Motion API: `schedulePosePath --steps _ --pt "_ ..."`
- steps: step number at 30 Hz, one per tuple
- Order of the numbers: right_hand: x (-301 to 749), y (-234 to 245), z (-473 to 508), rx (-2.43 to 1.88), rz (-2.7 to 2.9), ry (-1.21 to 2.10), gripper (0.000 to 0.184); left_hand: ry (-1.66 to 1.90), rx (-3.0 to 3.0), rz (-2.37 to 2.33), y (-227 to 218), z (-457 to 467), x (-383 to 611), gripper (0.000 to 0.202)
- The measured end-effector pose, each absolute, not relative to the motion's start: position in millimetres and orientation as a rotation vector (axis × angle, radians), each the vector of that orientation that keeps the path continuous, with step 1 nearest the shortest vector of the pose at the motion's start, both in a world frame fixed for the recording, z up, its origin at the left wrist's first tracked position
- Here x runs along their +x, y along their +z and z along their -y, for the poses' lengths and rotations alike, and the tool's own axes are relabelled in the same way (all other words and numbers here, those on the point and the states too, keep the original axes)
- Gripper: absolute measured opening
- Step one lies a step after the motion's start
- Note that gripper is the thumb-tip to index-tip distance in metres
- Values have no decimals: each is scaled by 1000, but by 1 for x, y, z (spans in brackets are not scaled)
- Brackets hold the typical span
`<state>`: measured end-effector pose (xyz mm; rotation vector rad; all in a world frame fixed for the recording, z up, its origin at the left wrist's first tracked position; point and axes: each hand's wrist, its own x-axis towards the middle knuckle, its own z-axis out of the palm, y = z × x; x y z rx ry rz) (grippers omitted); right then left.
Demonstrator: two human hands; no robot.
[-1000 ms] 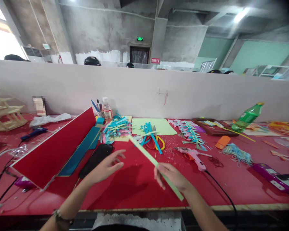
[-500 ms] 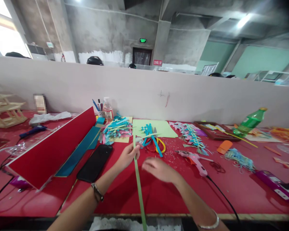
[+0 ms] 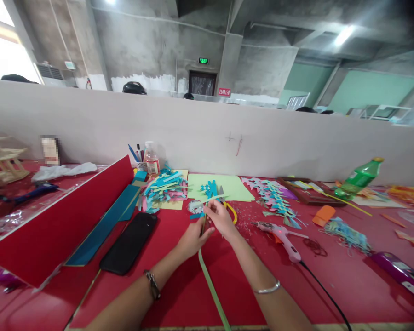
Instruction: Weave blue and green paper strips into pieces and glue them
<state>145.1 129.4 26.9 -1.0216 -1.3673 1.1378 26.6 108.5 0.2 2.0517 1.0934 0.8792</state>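
A long pale-green paper strip (image 3: 210, 280) hangs from my left hand (image 3: 193, 236) toward the table's front edge. That hand is closed around the strip's upper part. My right hand (image 3: 222, 218) meets it just above, its fingers pinched together at the strip's upper end; the fingertips partly hide what is between them. Right behind the hands lie scissors (image 3: 232, 212) with a yellow handle, partly covered by my right hand. A blue-and-green woven paper piece (image 3: 209, 188) rests beyond them, beside a small whitish roll (image 3: 195, 207).
A heap of cut paper strips (image 3: 165, 186) lies at back left, near a black phone (image 3: 129, 243) and an upright red board (image 3: 65, 220). On the right are a pink glue gun (image 3: 283, 239) with its cord, braided paper pieces (image 3: 272, 197) and a tilted green bottle (image 3: 359, 179).
My right hand has moved up and left to meet my left hand, its fingers now pinched. The left hand has lowered slightly, and the strip's lower end has swung right.
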Motion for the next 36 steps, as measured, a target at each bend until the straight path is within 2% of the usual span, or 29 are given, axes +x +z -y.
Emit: schedulePosePath --steps 6,15,21,27,31,36 --pt "147 11 -127 -1020 1278 1147 26 939 1927 -1093 -7 -111 24 32" --pt "141 -3 -126 -1044 1227 1099 27 853 1972 -1147 -11 -115 22 35" --pt "134 -2 -120 -1036 1265 926 28 858 1993 -1186 -10 -113 20 28" --pt "132 -6 -116 -1218 1450 715 22 741 2130 -1346 -8 -106 19 20" --pt "133 -4 -117 -1221 1459 745 24 607 2215 -1451 -8 -106 20 25" --pt "134 -3 -118 -1153 1432 835 25 618 2192 -1454 -5 -106 21 24"
